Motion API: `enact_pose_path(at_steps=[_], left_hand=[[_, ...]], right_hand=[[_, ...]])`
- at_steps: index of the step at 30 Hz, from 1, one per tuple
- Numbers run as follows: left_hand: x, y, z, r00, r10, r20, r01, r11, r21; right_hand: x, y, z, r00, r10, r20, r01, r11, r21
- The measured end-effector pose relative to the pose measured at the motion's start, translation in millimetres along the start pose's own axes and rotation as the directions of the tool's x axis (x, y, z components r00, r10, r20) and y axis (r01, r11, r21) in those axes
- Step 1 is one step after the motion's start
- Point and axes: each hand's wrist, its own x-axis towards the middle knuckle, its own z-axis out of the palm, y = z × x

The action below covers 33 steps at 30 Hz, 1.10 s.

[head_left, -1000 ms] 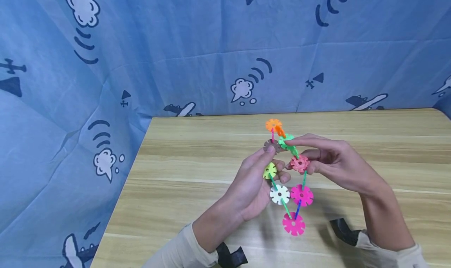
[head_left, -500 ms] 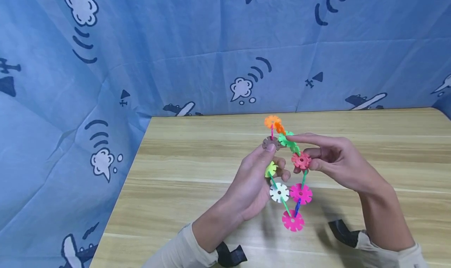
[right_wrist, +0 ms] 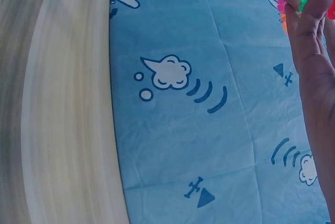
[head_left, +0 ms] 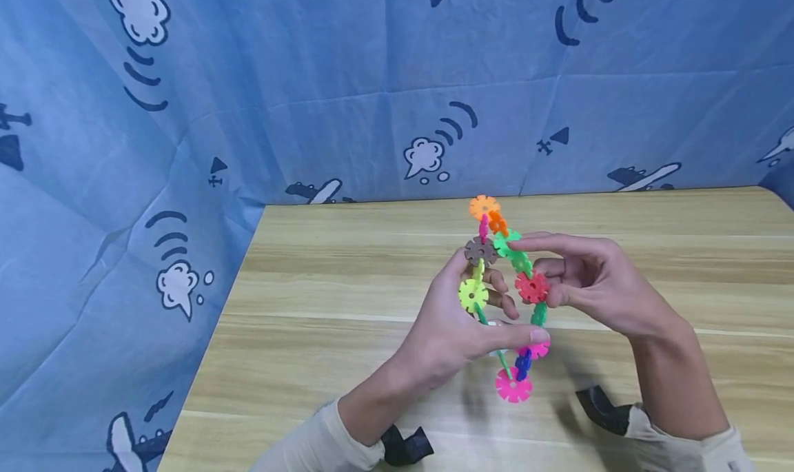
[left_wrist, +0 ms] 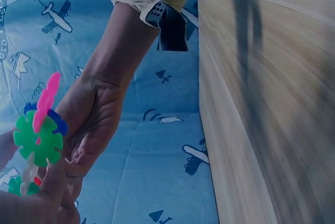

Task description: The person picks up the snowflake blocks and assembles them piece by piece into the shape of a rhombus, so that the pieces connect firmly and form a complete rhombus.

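A loop of notched plastic snowflake discs [head_left: 473, 295] in several colours is held above the table. On its left side my left hand [head_left: 443, 331] keeps curled fingers behind the loop. The left thumb stretches across the front and touches a pink disc [head_left: 538, 349], covering most of a white disc. My right hand [head_left: 586, 275] pinches the red disc [head_left: 532, 287] with its thumb, while the index finger lies along the green discs [head_left: 509, 243]. An orange disc [head_left: 484, 207] tops the loop; another pink disc [head_left: 513, 385] hangs lowest. The left wrist view shows a green disc [left_wrist: 39, 139] close up.
A wood-grain table [head_left: 335, 272] lies under the hands. Blue cloth [head_left: 347, 86] printed with planes and clouds hangs behind and on the left. Black straps [head_left: 406, 448] sit at both sleeve cuffs.
The left thumb has left the brown disc and swung down across to the right-side pink disc. The loop has turned slightly, showing side discs more broadly. The right hand stays nearly still.
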Motion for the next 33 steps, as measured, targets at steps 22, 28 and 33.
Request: enact_pose_path(at_steps=[22,28,33], left_hand=[[-8.3,2.6,4.6,0.994,0.099,-0.042,-0.096,0.992,0.082],[-10.4,4.5,4.2,0.994,0.100,-0.041,-0.097,0.993,0.063],[-11.9,6.9,2.9,0.993,0.105,-0.061,-0.098,0.990,0.103]], right_hand=[[-4.1,3.6,1.0,0.981,-0.189,0.029,0.183,0.972,0.144],[-9.5,-3.6,1.0,0.988,-0.154,0.000,0.154,0.988,0.015],[-8.4,-11.3,7.4,0.991,-0.094,-0.098,0.084,0.991,-0.105]])
